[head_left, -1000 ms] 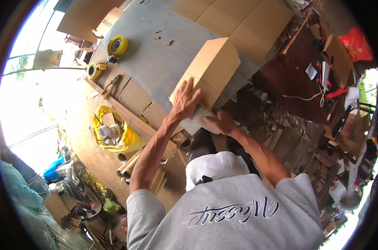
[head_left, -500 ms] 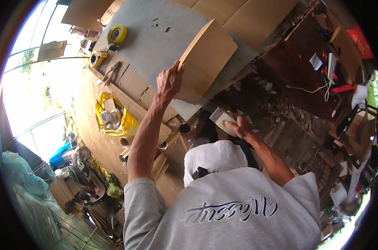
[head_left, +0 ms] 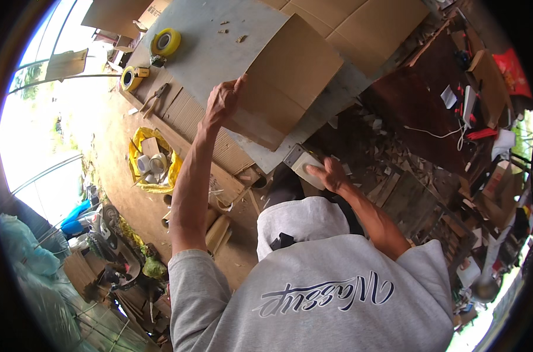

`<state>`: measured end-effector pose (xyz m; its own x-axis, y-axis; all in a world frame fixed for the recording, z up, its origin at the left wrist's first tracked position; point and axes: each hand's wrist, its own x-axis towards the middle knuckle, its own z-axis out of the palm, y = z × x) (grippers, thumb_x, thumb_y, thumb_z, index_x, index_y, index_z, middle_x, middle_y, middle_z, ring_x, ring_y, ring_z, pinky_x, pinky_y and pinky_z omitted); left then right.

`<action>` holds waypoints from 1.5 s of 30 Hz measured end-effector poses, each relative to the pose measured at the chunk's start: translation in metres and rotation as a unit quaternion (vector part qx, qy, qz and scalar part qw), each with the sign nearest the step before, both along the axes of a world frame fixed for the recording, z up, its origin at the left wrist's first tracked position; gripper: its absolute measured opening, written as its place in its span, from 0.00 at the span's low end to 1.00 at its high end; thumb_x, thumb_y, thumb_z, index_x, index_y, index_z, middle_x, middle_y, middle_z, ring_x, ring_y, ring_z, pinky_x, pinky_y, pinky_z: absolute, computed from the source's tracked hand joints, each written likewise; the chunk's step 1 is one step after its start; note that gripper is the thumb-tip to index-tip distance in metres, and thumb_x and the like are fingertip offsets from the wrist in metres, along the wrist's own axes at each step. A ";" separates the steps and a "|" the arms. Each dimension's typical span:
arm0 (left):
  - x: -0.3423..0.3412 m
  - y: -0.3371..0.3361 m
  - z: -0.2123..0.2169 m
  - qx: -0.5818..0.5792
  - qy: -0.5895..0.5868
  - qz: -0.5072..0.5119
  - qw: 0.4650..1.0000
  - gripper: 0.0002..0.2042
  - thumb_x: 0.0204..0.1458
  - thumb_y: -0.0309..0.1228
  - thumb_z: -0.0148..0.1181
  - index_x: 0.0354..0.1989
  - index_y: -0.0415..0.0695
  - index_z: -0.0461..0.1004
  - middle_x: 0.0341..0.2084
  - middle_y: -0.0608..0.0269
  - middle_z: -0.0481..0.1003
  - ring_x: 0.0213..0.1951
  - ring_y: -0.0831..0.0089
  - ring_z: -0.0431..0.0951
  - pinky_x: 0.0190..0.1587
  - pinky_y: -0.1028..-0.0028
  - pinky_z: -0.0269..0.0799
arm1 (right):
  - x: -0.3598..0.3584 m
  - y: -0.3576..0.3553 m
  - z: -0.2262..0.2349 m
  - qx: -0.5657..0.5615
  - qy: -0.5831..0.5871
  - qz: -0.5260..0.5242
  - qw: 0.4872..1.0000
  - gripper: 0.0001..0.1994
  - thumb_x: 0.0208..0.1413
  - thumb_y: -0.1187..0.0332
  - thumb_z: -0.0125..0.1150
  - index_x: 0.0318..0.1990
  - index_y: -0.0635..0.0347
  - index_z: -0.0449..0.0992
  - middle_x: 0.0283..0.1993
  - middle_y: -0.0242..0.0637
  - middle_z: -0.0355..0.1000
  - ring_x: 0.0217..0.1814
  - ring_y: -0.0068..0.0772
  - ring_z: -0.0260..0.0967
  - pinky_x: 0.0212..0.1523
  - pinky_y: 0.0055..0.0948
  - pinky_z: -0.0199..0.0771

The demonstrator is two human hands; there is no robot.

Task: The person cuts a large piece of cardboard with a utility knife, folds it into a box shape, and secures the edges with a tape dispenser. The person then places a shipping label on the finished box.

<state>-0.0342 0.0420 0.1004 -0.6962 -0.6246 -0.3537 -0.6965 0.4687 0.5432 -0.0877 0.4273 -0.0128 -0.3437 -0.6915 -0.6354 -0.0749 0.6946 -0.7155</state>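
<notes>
- The left hand [head_left: 221, 102] holds the edge of a brown cardboard box [head_left: 284, 82], its grip closed on the box side.
- The box sits tilted on the grey worktop [head_left: 213, 53].
- The right hand [head_left: 327, 174] rests lower down on a small pale block [head_left: 306, 164]; its fingers lie flat over the block, not curled shut.
- Two yellow tape rolls [head_left: 165, 42] lie at the far left part of the worktop.
- A yellow bag [head_left: 152, 166] with rolls inside sits on the floor.

Grey tabletop [head_left: 219, 53] left of my cardboard box [head_left: 290, 82] is open, only tape rolls [head_left: 165, 42] crowding the far edge
</notes>
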 end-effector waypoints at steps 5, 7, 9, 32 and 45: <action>0.002 -0.044 -0.008 0.035 0.017 0.010 0.999 0.38 0.66 0.63 0.46 0.29 0.31 0.72 0.19 0.45 0.67 0.26 0.63 0.68 0.38 0.58 0.71 | 0.003 -0.035 0.001 -0.041 0.009 -0.019 0.999 0.37 0.52 0.36 0.62 0.41 0.73 0.79 0.42 0.62 0.79 0.46 0.59 0.78 0.48 0.49 0.74; 0.002 -0.062 -0.008 0.050 0.007 0.014 0.999 0.39 0.65 0.64 0.47 0.27 0.31 0.69 0.18 0.49 0.63 0.27 0.68 0.64 0.38 0.59 0.70 | -0.001 -0.054 0.010 -0.067 -0.005 -0.019 0.998 0.36 0.53 0.37 0.63 0.43 0.71 0.80 0.43 0.61 0.79 0.47 0.58 0.78 0.49 0.48 0.74; 0.005 -0.098 -0.025 0.045 -0.010 0.002 0.999 0.39 0.65 0.65 0.47 0.26 0.31 0.69 0.17 0.50 0.63 0.27 0.67 0.64 0.38 0.59 0.70 | -0.001 -0.080 0.029 -0.140 -0.006 -0.047 0.989 0.33 0.54 0.40 0.64 0.44 0.69 0.80 0.43 0.60 0.79 0.46 0.58 0.78 0.48 0.47 0.74; 0.021 0.024 -0.040 0.038 0.134 -0.135 0.981 0.37 0.69 0.57 0.42 0.73 0.36 0.60 0.73 0.40 0.59 0.75 0.49 0.57 0.75 0.62 0.52 | 0.002 -0.114 0.027 -0.181 -0.037 -0.018 0.983 0.28 0.57 0.49 0.65 0.49 0.71 0.80 0.47 0.59 0.80 0.52 0.52 0.79 0.53 0.41 0.74; 0.029 0.040 -0.003 -0.346 0.234 -0.440 0.795 0.31 0.50 0.35 0.69 0.65 0.44 0.71 0.69 0.50 0.65 0.72 0.51 0.61 0.72 0.56 0.61 | 0.012 -0.093 0.031 -0.009 0.075 -0.043 0.996 0.42 0.52 0.33 0.61 0.43 0.78 0.80 0.46 0.70 0.77 0.52 0.62 0.77 0.53 0.44 0.75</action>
<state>-0.0051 0.0819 0.0978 -0.9255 0.2454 0.2887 0.2691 0.9620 0.0451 -0.0755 0.3342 0.0181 -0.4921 -0.6672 -0.5592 -0.1239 0.6895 -0.7136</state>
